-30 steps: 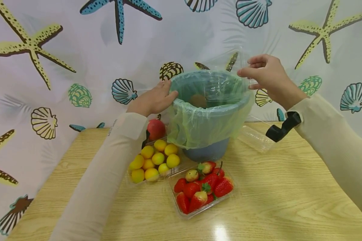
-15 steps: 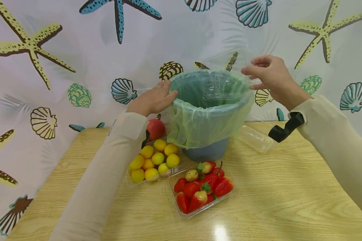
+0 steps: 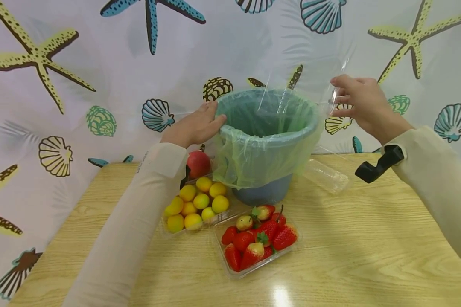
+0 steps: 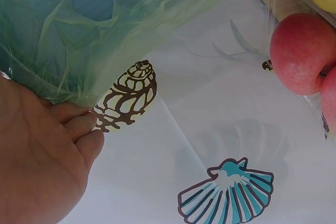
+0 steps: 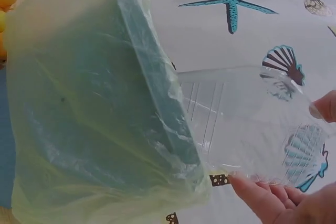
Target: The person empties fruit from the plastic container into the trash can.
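Note:
My left hand (image 3: 196, 125) grips the left rim of a blue bucket (image 3: 263, 192) lined with a thin yellow-green plastic bag (image 3: 259, 164). In the left wrist view its fingers (image 4: 79, 127) lie against the bag on the outside. My right hand (image 3: 363, 100) holds a clear plastic box (image 5: 241, 124) by its right end, thumb on one side and fingers on the other. The box is tilted, its left end over the bucket's mouth. Nothing shows inside it in the right wrist view. The bottom of the bucket is hidden.
Before the bucket stand a clear tray of strawberries (image 3: 266, 232) and one of small yellow fruit (image 3: 199, 202). A red apple (image 3: 199, 164) is behind the yellow fruit. To the bucket's right lies another clear plastic container (image 3: 326, 175) on the wooden table (image 3: 372, 238).
The brown round thing at the bucket's mouth has dropped out of sight inside. My right hand has moved right with the clear box, tilting it differently. The left hand stays put.

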{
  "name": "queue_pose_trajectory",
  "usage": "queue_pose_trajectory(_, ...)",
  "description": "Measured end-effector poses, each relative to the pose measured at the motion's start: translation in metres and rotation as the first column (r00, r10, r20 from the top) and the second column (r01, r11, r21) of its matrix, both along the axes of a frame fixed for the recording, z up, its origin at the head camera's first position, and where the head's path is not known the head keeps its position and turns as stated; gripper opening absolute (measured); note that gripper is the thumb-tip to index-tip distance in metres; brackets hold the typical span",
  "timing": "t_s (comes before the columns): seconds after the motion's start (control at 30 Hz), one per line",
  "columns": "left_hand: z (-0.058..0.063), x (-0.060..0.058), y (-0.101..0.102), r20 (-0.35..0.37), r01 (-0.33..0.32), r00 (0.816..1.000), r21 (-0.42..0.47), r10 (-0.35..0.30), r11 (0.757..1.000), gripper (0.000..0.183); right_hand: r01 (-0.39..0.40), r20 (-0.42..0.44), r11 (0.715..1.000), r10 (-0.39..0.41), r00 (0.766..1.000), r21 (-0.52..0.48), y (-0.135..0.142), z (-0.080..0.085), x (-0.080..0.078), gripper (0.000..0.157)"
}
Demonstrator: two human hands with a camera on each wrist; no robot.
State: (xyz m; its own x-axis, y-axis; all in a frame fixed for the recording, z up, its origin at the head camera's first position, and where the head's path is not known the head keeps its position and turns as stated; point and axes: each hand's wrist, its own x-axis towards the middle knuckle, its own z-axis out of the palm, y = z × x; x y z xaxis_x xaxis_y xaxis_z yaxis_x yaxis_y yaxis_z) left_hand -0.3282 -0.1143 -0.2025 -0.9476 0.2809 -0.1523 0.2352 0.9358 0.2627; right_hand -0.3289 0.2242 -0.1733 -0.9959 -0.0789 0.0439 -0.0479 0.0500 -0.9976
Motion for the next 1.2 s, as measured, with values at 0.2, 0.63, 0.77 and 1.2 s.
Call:
queue_pose_trajectory(0.2,0.0,0.0,0.0,0.004,-0.002,1.0,0.001,0.002,1.0,0.068,-0.075,0.16,0.945,0.132,0.978,-0.319,0.022,-0.005,-0.004,0.073)
queue_pose_trajectory(0.63,-0.001,0.0,0.001,0.0,0.009,1.0,0.0,-0.009,1.0,0.068,-0.054,0.242,0.843,0.215,0.946,-0.536,0.06,-0.02,-0.001,0.088)
queue_pose_trajectory(0.77,0.001,0.002,0.001,0.007,0.001,1.0,0.005,-0.001,1.0,0.069,-0.038,0.24,0.818,0.213,0.947,-0.574,0.073,-0.026,0.004,0.084)
queue_pose_trajectory(1.2,0.002,0.003,0.002,0.007,0.0,1.0,0.01,0.0,1.0,0.069,-0.065,0.135,0.852,0.157,0.978,-0.52,0.131,-0.063,0.026,0.076)
